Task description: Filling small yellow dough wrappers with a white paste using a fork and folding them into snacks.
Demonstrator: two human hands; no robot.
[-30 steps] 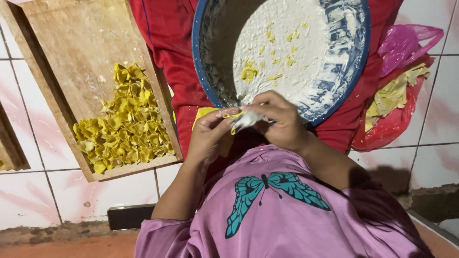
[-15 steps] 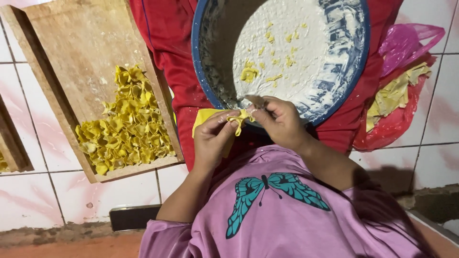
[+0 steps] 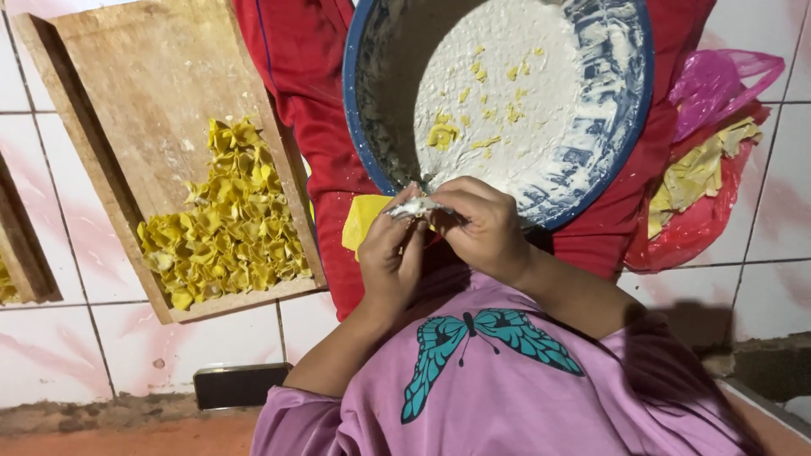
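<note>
Both hands (image 3: 439, 236) now pinched shut on pale filling (image 3: 416, 207) (yellow wrapper (image 3: 363, 221) tucked below), folding begun at bowl (image 3: 507, 101) rim.

At twelve o'clock the blue-rimmed round basin of white filling (image 3: 507, 93) blocks the way; at nine o'clock the wooden tray of folded yellow dumplings (image 3: 160, 93) — between them, open red cloth (image 3: 296, 84).

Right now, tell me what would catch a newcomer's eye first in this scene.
First the big blue-rimmed bowl at top centre, smeared with white paste. Just below its rim, the left hand and right hand pinch a small paste-covered piece together. At left, a heap of yellow folded pieces fills a wooden tray.
</note>
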